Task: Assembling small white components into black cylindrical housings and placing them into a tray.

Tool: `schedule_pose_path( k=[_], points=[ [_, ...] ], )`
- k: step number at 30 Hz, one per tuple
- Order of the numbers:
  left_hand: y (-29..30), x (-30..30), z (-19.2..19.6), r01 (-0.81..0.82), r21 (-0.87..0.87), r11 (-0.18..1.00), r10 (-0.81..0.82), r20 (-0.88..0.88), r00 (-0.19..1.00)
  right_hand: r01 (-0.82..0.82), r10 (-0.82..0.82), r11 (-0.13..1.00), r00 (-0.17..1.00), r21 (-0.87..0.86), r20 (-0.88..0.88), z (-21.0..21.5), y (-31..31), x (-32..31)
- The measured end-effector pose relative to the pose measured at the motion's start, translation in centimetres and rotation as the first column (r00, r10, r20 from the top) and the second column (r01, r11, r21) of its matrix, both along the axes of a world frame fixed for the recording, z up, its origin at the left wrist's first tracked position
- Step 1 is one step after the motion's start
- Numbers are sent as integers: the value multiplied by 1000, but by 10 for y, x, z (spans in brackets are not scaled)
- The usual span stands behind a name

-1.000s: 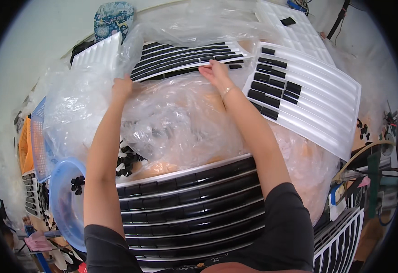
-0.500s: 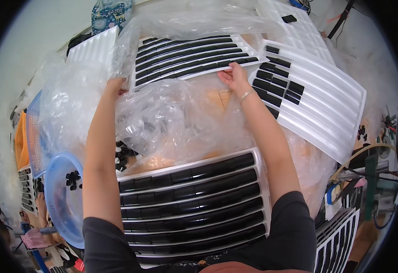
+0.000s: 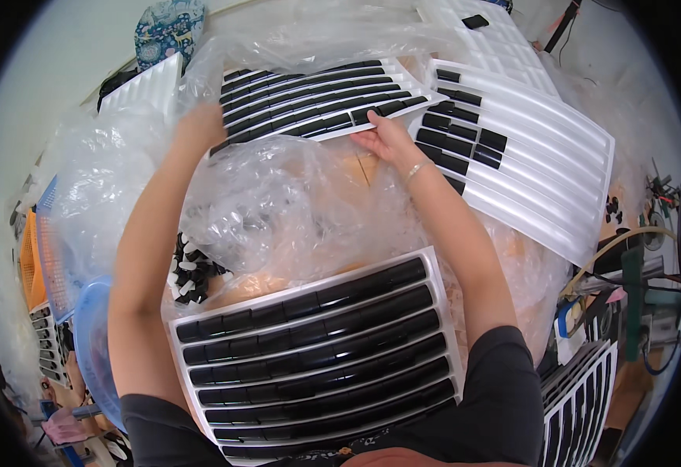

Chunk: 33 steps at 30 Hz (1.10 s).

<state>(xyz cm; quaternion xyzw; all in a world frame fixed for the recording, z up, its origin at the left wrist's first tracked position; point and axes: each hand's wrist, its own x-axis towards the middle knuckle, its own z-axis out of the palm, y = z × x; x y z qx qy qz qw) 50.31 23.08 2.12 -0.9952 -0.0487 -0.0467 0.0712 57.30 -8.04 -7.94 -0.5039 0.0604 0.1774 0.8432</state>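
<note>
My right hand (image 3: 387,140) grips the lower right edge of a white ribbed tray (image 3: 340,134), thumb on top and fingers under the rim. Rows of small black glossy pieces fill this tray. At its left end is my left hand (image 3: 202,128), smeared by motion, so its fingers cannot be made out. Close to my body lies a second white tray (image 3: 443,311) with rows of larger-looking black pieces. Crumpled clear plastic film (image 3: 278,194) covers the surface between the two trays.
Right of my right hand lies a white tray (image 3: 543,171), partly filled with black pieces. Loose black and white pieces (image 3: 191,272) sit beside my left forearm. A blue basin (image 3: 95,350) stands at left. More filled trays (image 3: 582,412) lean at lower right.
My left hand has moved up along the tray's left end. My right hand's thumb now lies over the tray's edge. The view has shifted slightly.
</note>
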Motion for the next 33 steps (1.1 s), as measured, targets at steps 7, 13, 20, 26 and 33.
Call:
schedule_pose_path(
  k=[7, 13, 20, 26, 33],
  points=[
    [16, 95, -46, 122, -20, 992, -123, -44, 991, 19, -21, 999, 998, -36, -59, 3, -14, -25],
    [62, 138, -76, 222, -35, 974, -223, -32, 974, -21, 10, 995, 994, -101, -112, -11, -10, -23],
    [115, 150, -90, 255, 32, 966, -257, 60, 965, -22, 5, 992, 990, -123, -139, -4, 6, -30],
    [65, 152, -103, 269, -11, 963, -267, 75, 961, -194, 203, 979, 928, 60, -313, -10, 7, -47],
    [98, 205, -110, 193, -45, 980, -190, 69, 979, -63, 128, 980, 926, 190, -356, 8, 33, -55]
  ],
)
